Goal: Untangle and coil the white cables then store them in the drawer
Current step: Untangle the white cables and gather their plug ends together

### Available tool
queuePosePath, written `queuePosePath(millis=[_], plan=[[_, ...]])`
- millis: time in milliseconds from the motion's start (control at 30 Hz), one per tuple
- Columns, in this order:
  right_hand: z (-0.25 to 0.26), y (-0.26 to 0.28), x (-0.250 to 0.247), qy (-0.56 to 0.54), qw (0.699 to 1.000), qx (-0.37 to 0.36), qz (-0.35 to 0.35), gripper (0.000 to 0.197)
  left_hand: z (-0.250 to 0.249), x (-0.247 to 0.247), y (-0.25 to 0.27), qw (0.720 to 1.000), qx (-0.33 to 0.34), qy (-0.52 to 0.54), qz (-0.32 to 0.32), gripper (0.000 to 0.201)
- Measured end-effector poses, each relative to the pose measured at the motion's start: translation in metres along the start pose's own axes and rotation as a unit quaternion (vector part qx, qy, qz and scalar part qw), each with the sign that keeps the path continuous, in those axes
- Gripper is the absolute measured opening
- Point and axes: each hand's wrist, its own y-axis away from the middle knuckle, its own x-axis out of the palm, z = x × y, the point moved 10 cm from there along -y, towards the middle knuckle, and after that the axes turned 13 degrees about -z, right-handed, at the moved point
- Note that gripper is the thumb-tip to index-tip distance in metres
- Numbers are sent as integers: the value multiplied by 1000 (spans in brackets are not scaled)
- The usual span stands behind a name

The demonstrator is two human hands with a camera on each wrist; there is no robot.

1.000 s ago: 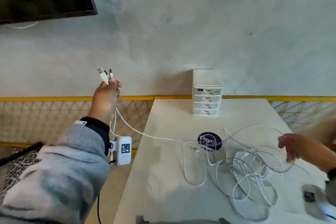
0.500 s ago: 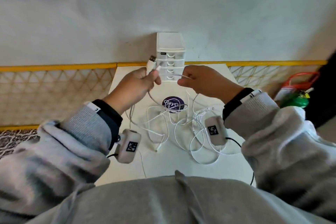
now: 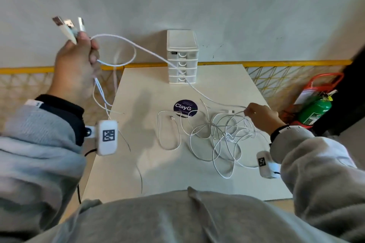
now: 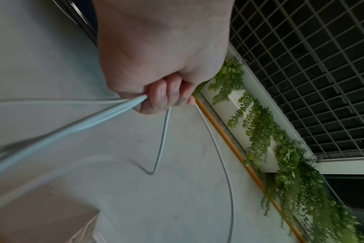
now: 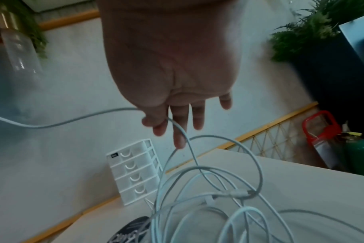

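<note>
the left hand is raised off the left edge of the table, fingers curled tight round a bundle of white cables. three usb plug ends are seen standing out above its fist. in the left wrist view the fingers are wrapped round several strands, which run out below and to the side of the fist.

one strand is looped beside the left hand, then carried across in front of the drawer unit and down to the right hand. the right hand is held low over the table, at the far right edge of the tangle. in the right wrist view this strand is pinched between thumb and forefinger, while the other fingers are held nearly straight.

the remaining cable is heaped in loose overlapping loops on the table, directly below and to the left of the right hand. a separate loop lies between the two hands, beside a round dark sticker.

the drawer unit, white with four drawers, stands beyond both hands at the table's far edge against the wall. all four drawers are seen closed.

a green cylinder with a red frame stands on the floor beyond the right hand.
</note>
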Motion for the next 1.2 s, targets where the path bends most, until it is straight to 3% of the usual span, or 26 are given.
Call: queuePosePath(millis=[67,200,300,433,533,633,700,833,1000,1100,1200], plan=[[16,-5,-23,-104,993,3,-47,20,9,3,7,999,1,-31,20,33],[78,-13,-78,-284,957,-27,-59,21,41,18,24,974,24,-183,133,33],[139,-7,-124,-295,948,-95,-70,19,47,26,34,950,67,-272,136,30],[219,18,-146,-256,944,-208,-18,20,21,61,56,961,104,-221,131,29],[266,29,-159,-211,932,-291,-38,22,14,102,78,945,96,-226,216,25],[269,20,-166,-220,935,-275,-30,22,12,127,91,912,101,-257,303,27],[251,14,-157,-227,942,-246,14,20,-4,118,73,916,139,-279,253,27],[184,3,-118,-228,954,-183,60,8,-30,66,17,972,122,-168,108,32],[155,-7,-94,-258,954,-143,48,21,-35,55,20,957,192,-206,74,29],[165,-5,-103,-259,953,-155,12,10,-27,55,19,966,171,-183,61,30],[163,-3,-109,-224,959,-175,12,27,-29,42,3,967,164,-191,33,30]])
